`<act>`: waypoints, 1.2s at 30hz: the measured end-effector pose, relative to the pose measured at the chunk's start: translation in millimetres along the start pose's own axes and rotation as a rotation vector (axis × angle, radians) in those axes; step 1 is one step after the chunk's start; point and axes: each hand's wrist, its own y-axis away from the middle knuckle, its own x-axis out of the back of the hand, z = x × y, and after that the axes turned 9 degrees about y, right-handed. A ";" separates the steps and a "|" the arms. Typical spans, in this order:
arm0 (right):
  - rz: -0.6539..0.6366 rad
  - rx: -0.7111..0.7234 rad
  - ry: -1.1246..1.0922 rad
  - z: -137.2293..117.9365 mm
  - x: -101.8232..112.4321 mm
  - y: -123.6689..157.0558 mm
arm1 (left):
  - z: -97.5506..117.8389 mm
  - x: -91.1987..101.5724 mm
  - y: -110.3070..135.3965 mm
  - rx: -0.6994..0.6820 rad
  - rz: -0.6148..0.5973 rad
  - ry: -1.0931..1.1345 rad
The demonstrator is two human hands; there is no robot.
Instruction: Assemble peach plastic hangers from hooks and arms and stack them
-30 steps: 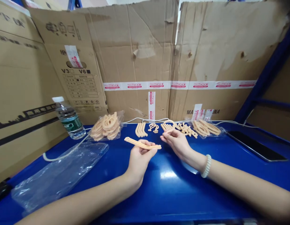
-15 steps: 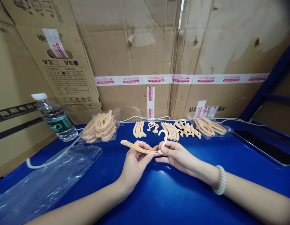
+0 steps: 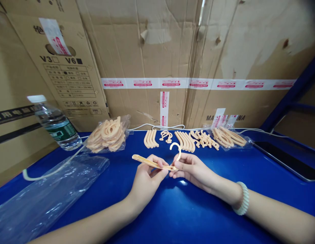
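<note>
My left hand (image 3: pixel 147 176) pinches a long, slightly curved peach plastic bar (image 3: pixel 147 162) above the blue table (image 3: pixel 172 210). My right hand (image 3: pixel 193 169) pinches a small peach hook piece (image 3: pixel 176 149) and presses its stem against the bar's right end. Behind the hands lie rows of the same peach parts: curved bars (image 3: pixel 150 139), a few hooks (image 3: pixel 166 136), more curved bars (image 3: pixel 186 140) and a loose pile (image 3: pixel 205 139).
A clear bag of peach parts (image 3: pixel 107 134) and a water bottle (image 3: pixel 55 123) stand at the left. Another bag of parts (image 3: pixel 228 136) is at the right, beside a dark flat slab (image 3: pixel 287 156). An empty plastic bag (image 3: pixel 45 196) lies front left. Cardboard boxes (image 3: pixel 157 61) wall the back.
My right hand took a hook from the row behind and brought it to the right end of the bar held in my left hand. The view tilted down slightly.
</note>
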 end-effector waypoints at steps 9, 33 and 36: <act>0.073 0.004 0.064 5.4 -1.4 -3.0 | 1.1 -1.1 2.2 0.035 0.026 -0.057; 0.140 0.188 0.477 1.6 -5.9 -0.9 | -1.3 -3.2 -0.6 0.241 0.040 0.179; 0.273 0.405 0.852 -11.8 16.3 -5.2 | 0.5 -1.1 -2.8 0.282 0.105 0.208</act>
